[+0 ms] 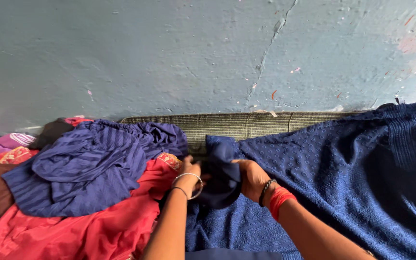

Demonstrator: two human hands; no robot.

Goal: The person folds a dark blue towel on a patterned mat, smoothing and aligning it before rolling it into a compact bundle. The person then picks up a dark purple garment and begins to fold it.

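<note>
Cracked blue-grey wall (179, 53) fills the upper view; below it we log a striped olive mat (266, 124) running along its foot. Our left hand (188, 174), silver bangle at the wrist, is curled, its fingertips buried in a fold of the navy patterned garment (323, 163). Our right hand (252, 178), red thread and dark band at the wrist, is closed around the same bunched dark fold between the two hands. That garment spreads from centre to the right edge, covering the mat there. Left of the hands: a red cloth (97, 231) beneath a striped blue cloth (87, 168), both heaped. Only uncovered surface: the mat strip between heap and wall.
</note>
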